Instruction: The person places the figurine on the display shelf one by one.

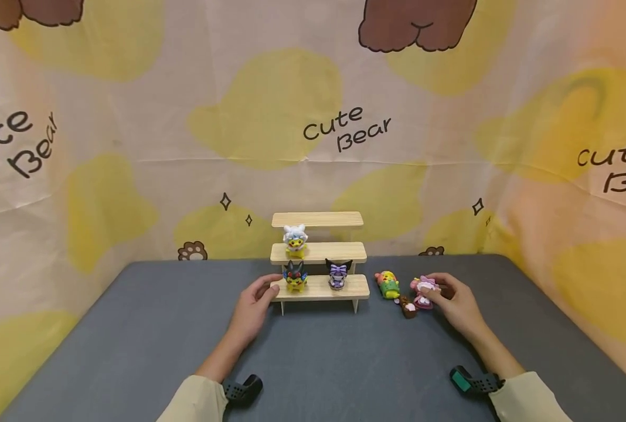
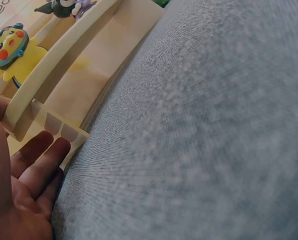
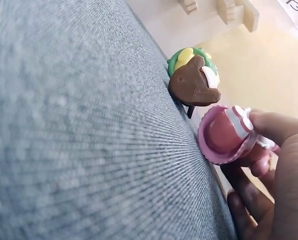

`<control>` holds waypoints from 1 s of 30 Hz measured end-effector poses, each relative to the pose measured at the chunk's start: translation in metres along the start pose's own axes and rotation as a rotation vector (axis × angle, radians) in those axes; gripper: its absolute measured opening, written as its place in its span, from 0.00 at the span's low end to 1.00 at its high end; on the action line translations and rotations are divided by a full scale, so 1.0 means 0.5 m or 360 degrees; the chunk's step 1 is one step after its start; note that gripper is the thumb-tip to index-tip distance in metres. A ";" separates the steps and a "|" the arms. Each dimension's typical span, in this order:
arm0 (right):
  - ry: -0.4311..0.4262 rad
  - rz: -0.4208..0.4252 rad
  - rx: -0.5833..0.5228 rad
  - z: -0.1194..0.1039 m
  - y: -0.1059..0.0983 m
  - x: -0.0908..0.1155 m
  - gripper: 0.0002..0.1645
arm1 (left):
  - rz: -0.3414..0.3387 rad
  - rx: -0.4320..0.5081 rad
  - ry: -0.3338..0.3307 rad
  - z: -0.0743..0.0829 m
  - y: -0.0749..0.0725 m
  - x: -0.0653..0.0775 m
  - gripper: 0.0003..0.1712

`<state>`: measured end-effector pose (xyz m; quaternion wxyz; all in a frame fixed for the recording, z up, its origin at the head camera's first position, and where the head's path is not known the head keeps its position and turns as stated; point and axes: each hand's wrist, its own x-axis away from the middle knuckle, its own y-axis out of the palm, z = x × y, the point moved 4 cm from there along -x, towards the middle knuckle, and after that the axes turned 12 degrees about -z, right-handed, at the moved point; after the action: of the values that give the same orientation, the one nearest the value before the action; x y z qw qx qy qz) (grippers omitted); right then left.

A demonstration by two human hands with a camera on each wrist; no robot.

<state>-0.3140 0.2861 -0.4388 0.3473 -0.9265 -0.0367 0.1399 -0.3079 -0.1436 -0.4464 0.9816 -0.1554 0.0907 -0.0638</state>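
Two hands are occupied: the right hand point(image 1: 459, 305) pinches a pink figurine point(image 1: 422, 301) between thumb and fingers point(image 3: 251, 192), parted only by its body, close to the desk point(image 1: 344, 363) at the right of a wooden stand point(image 1: 317, 219); whether the figurine bears on the desk, I cannot tell. The left hand point(image 1: 249, 308) grips the left end of the bottom tier point(image 1: 315, 287), thumb in front, forefinger behind; its other fingers bend loosely by a pale leg point(image 2: 78, 136). Six figurines in all: besides the pink one, one green-and-yellow figurine point(image 1: 388, 285) and one brown figurine point(image 1: 408, 308) lie near each other on the desk, between stand and right hand; the bottom tier carries two, a dark-hooded yellow figurine point(image 1: 295, 278) and a black-eared purple figurine point(image 1: 338, 275); the middle tier point(image 1: 334, 252) carries one white-hooded figurine point(image 1: 295, 240). There is one stand, three tiers high, two dark wristbands point(image 1: 243, 391) and one patterned backdrop point(image 1: 271, 111).
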 end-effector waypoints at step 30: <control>-0.0242 -0.0031 -0.0433 0.005 0.004 0.003 0.31 | -0.0014 0.0001 0.0014 0.005 0.001 0.003 0.17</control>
<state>-0.3131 0.2863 -0.4424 0.2160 -0.9514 -0.0905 0.1999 -0.3058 -0.1425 -0.4443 0.9810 -0.1552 0.0942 -0.0690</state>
